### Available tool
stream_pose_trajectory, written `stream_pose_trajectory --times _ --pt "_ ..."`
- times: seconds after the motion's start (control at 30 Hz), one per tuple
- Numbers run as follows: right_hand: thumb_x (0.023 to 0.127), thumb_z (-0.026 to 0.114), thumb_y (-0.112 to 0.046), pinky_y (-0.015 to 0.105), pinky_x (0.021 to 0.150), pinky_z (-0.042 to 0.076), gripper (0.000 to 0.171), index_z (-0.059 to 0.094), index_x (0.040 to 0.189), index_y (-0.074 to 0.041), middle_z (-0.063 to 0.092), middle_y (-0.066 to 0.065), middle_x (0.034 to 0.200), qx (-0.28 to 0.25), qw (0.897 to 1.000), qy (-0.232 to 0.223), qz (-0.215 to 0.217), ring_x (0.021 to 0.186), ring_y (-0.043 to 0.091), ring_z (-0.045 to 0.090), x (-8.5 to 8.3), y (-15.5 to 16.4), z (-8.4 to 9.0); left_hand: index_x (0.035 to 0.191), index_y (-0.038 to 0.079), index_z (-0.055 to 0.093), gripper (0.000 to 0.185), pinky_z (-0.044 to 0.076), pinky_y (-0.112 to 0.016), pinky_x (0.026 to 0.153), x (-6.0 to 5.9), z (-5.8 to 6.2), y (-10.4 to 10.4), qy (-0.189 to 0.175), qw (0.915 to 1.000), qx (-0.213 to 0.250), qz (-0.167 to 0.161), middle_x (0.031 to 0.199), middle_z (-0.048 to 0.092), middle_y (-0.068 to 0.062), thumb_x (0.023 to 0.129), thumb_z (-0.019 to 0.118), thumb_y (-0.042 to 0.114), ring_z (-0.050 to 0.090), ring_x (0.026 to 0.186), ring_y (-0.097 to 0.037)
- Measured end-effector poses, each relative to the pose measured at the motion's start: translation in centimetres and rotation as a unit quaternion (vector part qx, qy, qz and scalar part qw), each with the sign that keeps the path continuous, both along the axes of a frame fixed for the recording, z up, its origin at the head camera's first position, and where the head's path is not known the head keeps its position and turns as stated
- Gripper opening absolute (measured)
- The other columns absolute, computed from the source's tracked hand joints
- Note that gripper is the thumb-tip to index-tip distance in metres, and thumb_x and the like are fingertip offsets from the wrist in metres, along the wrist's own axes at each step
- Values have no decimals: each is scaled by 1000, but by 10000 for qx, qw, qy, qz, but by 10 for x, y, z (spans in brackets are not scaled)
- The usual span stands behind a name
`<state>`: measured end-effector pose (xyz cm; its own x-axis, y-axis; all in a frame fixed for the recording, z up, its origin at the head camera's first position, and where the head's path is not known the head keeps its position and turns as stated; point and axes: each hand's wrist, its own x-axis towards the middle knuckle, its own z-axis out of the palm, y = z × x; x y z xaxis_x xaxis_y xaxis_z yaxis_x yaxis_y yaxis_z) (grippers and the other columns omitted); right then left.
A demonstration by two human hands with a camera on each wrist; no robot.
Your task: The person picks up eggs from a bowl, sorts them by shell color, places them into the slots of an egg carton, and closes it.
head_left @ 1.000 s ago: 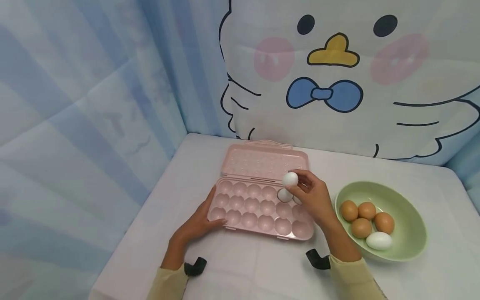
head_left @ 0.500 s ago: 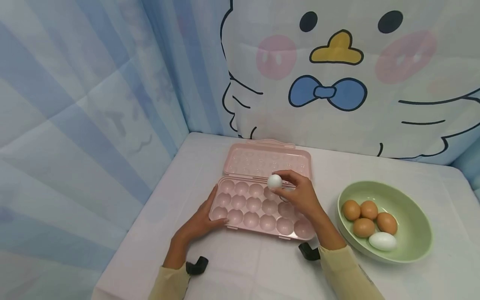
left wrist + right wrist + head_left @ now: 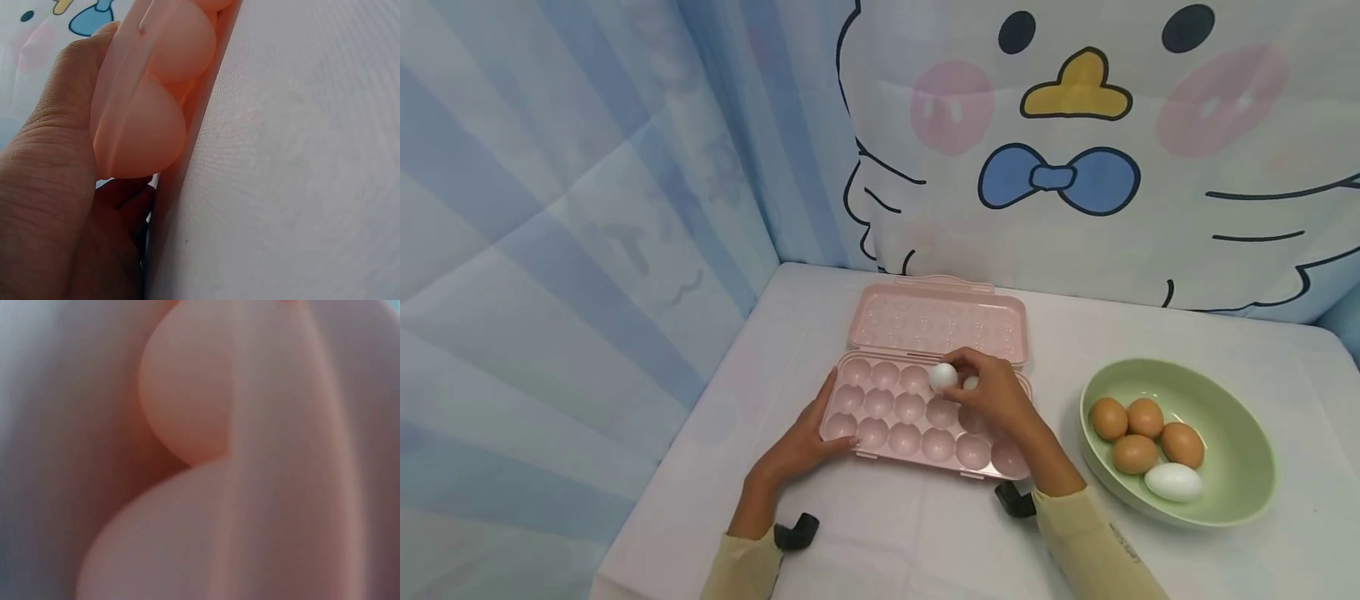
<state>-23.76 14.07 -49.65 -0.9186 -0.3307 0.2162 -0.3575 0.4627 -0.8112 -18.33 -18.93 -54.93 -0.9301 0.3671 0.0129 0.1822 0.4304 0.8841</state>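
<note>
A pink egg box (image 3: 917, 463) lies on the table with its lid (image 3: 925, 321) folded back. My left hand (image 3: 801, 440) grips its left end, thumb along the front edge; in the left wrist view the thumb and fingers bracket the box's corner. Between thumb and fingers, my right hand (image 3: 1000, 398) pinches a white egg (image 3: 943, 377), low over the fourth pocket of the back row. Beside it another white egg (image 3: 971, 382) sits in the back row, partly covered by the fingers. Blurred pink pockets (image 3: 187, 381) fill the right wrist view.
On the right stands a green bowl (image 3: 1243, 467) holding several brown eggs (image 3: 1135, 455) and one white egg (image 3: 1173, 482). A white cloth covers the table (image 3: 880, 542). Curtains (image 3: 587, 208) hang at the left, and a printed cloth backs the table.
My right hand has carried the white egg leftward from above the fifth column, then down to the fourth back-row pocket. My left hand keeps its grip on the egg box.
</note>
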Motion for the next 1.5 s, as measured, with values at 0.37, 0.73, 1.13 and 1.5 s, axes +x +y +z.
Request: stream_pose_trajectory --times 0.37,0.73,1.13,1.5 --pt "80 89 -5 47 86 54 40 72 116 -9 75 2 100 290 9996 54 33 92 21 70 4 4 6 168 23 -3 118 16 -49 122 1 0 5 19 10000 39 -8 172 10 -4 88 83 34 14 155 -23" --pt "84 89 -17 47 92 54 37 75 118 -10 76 5 113 -373 9989 -89 -283 101 23 72 1 14 9 168 22 -1 117 15 -52 122 0 -1 8 103 9999 119 39 172 10 -3 88 84 33 13 156 -23" --pt "88 82 0 44 109 44 28 73 115 2 73 18 114 -1295 9915 3 -74 114 32 66 11 16 29 168 24 -3 118 17 -51 121 2 2 5 43 10000 -12 25 172 11 -1 87 83 37 15 155 -22" --pt "90 78 4 31 98 52 33 71 122 -2 72 11 118 -1397 9871 786 -58 112 22 67 39 52 77 168 22 -3 116 16 -55 121 6 4 5 84 10000 -5 25 172 10 -7 90 82 35 15 155 -29"
